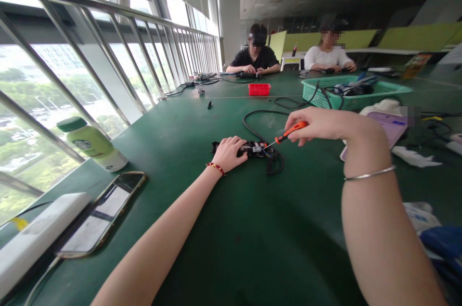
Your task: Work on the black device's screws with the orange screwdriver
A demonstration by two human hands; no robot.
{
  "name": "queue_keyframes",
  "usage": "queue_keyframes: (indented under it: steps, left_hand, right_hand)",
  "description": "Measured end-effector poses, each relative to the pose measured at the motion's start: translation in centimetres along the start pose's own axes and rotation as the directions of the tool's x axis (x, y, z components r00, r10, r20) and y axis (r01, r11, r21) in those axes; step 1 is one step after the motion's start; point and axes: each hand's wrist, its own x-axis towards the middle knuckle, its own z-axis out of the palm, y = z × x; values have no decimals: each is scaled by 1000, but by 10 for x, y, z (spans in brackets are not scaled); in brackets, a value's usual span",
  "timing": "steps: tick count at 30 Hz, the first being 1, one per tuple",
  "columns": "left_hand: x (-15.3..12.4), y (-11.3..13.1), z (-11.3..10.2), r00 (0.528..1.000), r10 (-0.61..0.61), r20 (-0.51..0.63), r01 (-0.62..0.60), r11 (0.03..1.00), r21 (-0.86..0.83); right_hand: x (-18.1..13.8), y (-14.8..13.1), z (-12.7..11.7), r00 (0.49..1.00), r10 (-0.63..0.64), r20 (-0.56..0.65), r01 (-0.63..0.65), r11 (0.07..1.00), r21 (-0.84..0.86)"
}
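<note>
A black corded device (257,148) with its inner parts and small wires exposed lies on the green table (224,229). My left hand (230,154) is closed over its left part and holds it against the tabletop. In my right hand (313,122) is a screwdriver (295,129) with an orange and black handle, gripped between thumb and fingers. Its thin shaft slants down to the left, and the tip reaches the right part of the device. Whether the tip sits in a screw is too small to tell. A black cord (249,121) curves away behind the device.
Behind stand a red box (259,89) and a green basket (314,96) holding cables and tools. A bottle (94,145), a phone (104,214) and a white power strip (39,238) are at left. A purple object (388,128) lies right. Two people sit across the table.
</note>
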Motion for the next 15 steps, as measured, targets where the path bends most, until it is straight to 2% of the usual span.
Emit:
queue_keyframes:
  steps: [3,7,9,15]
  left_hand:
    - [0,-1,0,1000,0,0,0,1000,-3]
    - [0,-2,-1,1000,7,12,-6,1000,-28]
    - [0,-2,-1,1000,6,17,-5,999,-47]
    - [0,-3,-2,1000,12,17,-11,996,-94]
  right_hand:
    - [1,2,-2,1000,-5,-9,5,999,-34]
    - [4,1,0,988,101,117,-107,993,47]
    - [5,1,1,983,122,135,-129,991,44]
    - [5,1,-1,998,-62,10,63,993,-103]
